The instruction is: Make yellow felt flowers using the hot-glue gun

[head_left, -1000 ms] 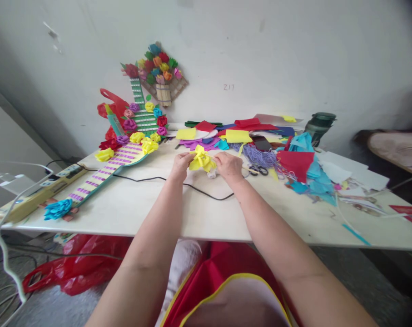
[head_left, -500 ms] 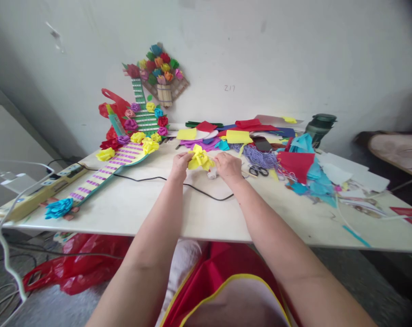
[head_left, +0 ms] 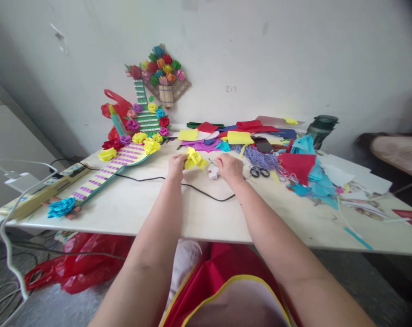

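Note:
My left hand (head_left: pixel 177 164) pinches a yellow paper flower (head_left: pixel 194 159) just above the white table (head_left: pixel 199 213). My right hand (head_left: pixel 229 166) lies to the right of the flower with its fingers curled; I cannot see anything in them. A small white object with a red mark (head_left: pixel 212 171) sits on the table between the two hands, close to the right fingers. A black cable (head_left: pixel 206 194) runs under both forearms.
Scissors (head_left: pixel 259 171) and purple yarn (head_left: pixel 260 158) lie right of my hands, beside piles of coloured paper (head_left: pixel 301 168). A flower-decorated striped board (head_left: pixel 120 160) and a power strip (head_left: pixel 38 190) lie at left. A dark green bottle (head_left: pixel 320 129) stands at the back.
The yellow flower has moved left with my left hand. My right hand has let go of it and now rests apart, beside the small white object.

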